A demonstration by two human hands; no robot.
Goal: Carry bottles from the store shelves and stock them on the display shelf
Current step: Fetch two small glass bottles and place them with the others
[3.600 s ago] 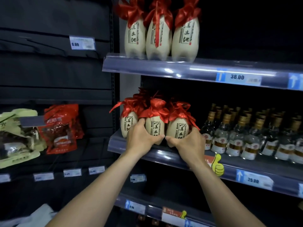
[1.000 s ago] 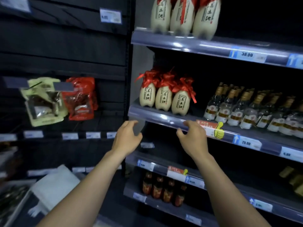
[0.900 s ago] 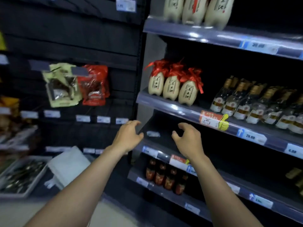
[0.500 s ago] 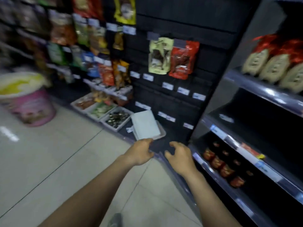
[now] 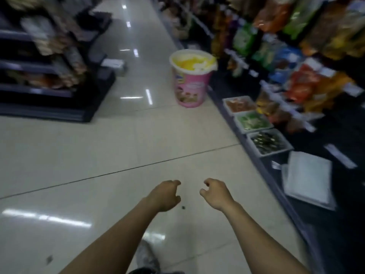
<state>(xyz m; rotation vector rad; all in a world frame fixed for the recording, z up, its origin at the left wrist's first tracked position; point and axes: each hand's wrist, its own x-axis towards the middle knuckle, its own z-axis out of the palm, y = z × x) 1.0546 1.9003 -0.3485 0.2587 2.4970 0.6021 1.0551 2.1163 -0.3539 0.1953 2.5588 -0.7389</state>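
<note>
No bottles are in view now. My left hand (image 5: 165,194) and my right hand (image 5: 216,193) hang side by side over the pale tiled floor (image 5: 98,155), low in the middle of the view. Both hands hold nothing, with the fingers loosely curled and apart. The picture is blurred by motion.
A large pink tub (image 5: 190,78) with yellow contents stands on the aisle floor ahead. Snack racks (image 5: 296,56) run along the right, with trays (image 5: 254,122) and a white flat box (image 5: 309,178) at their base. A dark shelf unit (image 5: 49,72) stands at left. My shoe (image 5: 147,256) shows below.
My hands have let go of the red-ribboned bottles on the shelf and dropped empty. My view has swung left, away from the bottle shelves, to the aisle floor.
</note>
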